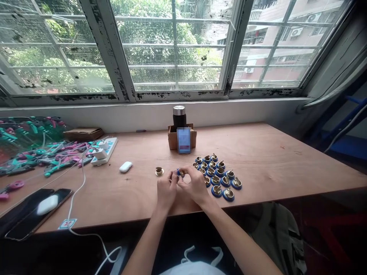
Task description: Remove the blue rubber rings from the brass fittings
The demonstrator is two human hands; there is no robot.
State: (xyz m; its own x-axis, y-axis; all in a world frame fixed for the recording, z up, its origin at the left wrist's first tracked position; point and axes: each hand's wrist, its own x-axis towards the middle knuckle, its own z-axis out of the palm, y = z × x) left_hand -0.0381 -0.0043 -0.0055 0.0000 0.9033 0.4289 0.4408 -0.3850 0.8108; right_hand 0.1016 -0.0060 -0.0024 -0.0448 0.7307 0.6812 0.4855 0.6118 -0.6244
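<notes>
My left hand (168, 190) and my right hand (195, 185) meet above the wooden table (258, 168), their fingertips pinching a small blue and brass part (178, 172). The fingers hide most of it. Just left of my left hand rests a loose brass cup (159, 171). To the right of my right hand, a tight group of several blue-ringed brass fittings (218, 176) stands on the wood, the closest almost touching my right hand.
Behind the fittings stands a cardboard box (182, 137) holding a dark steel-capped bottle (179, 116). Further left are a white earbud case (125, 166), a power strip (103, 151), teal and pink plastic pieces (34, 149), and a dark phone (28, 212) under a white mouse (47, 204).
</notes>
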